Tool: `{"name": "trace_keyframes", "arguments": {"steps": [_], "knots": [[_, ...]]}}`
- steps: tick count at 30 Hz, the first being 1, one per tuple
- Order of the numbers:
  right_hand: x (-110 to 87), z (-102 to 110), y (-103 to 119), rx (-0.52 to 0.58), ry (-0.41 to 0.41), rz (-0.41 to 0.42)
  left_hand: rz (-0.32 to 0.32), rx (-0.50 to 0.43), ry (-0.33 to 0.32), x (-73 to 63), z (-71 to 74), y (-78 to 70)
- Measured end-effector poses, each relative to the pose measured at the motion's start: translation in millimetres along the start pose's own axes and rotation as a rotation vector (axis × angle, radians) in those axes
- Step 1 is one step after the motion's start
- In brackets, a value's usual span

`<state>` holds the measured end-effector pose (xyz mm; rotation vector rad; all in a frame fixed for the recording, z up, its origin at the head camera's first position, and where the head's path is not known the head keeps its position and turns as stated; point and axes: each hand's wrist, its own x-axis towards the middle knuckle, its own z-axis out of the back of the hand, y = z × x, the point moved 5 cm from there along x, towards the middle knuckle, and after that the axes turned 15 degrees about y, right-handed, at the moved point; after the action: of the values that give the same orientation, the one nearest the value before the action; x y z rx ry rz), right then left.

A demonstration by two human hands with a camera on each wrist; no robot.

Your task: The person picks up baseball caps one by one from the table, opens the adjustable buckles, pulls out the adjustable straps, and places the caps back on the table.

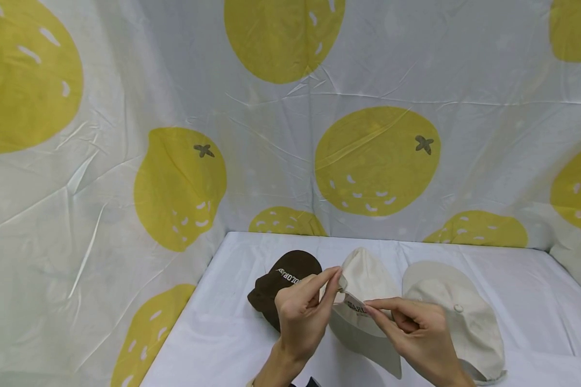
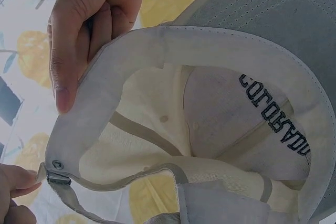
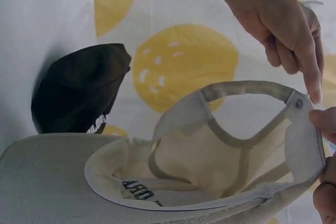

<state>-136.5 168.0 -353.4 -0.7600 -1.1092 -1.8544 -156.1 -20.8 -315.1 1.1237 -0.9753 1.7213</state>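
Both hands hold a cream baseball cap (image 1: 365, 271), its inside facing me and its grey-looking brim (image 1: 363, 341) hanging down. My left hand (image 1: 302, 309) pinches the end of the back strap beside the metal buckle (image 2: 59, 178). With thumb and index finger, my right hand (image 1: 418, 328) pinches the cap's lower back edge a little to the right. Dark lettering (image 2: 273, 114) shows reversed inside the crown. In the right wrist view, the strap (image 3: 247, 87) arches over the back opening, and the fingertips of both hands meet close to the rivet (image 3: 298, 103).
A dark brown cap (image 1: 297, 263) with white lettering lies to the left, partly behind my left hand. To the right, a light beige cap (image 1: 474, 322) rests on the white-covered table (image 1: 213, 344). Lemon-print cloth (image 1: 271, 140) hangs behind and along the left.
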Motion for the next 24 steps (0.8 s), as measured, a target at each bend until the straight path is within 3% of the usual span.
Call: {"name": "trace_keyframes", "arguments": {"steps": [13, 17, 20, 24], "knots": [[1.7, 0, 1, 0.001, -0.003, 0.017, 0.041, -0.008, -0.007, -0.8, 1.2, 1.7], [1.3, 0, 1, -0.003, 0.001, 0.016, 0.026, 0.002, -0.015, 0.6, 3.8, 2.7], [-0.4, 1, -1, -0.028, 0.010, -0.002, 0.042, 0.042, -0.068, 2.8, 16.9, 9.0], [-3.7, 6, -6, -0.030, 0.013, -0.027, 0.141, 0.061, -0.157, 5.0, 43.6, 24.0]]}}
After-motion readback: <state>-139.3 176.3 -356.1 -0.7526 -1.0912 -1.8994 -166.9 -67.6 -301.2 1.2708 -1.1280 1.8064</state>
